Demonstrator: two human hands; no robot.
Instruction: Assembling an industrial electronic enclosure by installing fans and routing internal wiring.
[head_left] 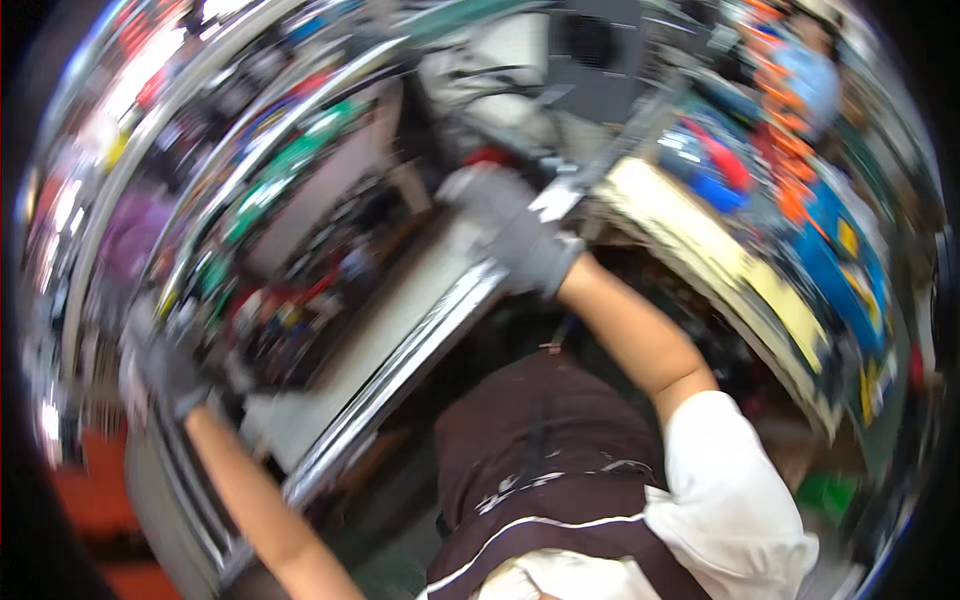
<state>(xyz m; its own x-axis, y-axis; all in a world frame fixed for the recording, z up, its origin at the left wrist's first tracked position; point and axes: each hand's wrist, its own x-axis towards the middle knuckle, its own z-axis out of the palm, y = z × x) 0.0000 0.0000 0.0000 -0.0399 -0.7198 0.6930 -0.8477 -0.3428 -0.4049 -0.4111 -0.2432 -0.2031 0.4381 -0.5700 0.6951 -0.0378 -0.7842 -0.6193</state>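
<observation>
Two gloved hands — left hand (165,372), right hand (510,225) — panel (400,330) edges.

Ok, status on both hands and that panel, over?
Left hand gloved, at pale panel's left edge. Right hand gloved, at its far end. Picture blurred; grip unclear.

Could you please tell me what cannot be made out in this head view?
- Left hand: motion blur hides whether its grey-gloved grip closes on anything.
- Right hand: blurred; what it holds, if anything, is unclear.
- Items on the workbench: smeared into colours.
- Upper-right person: blurred, near the rim.
</observation>
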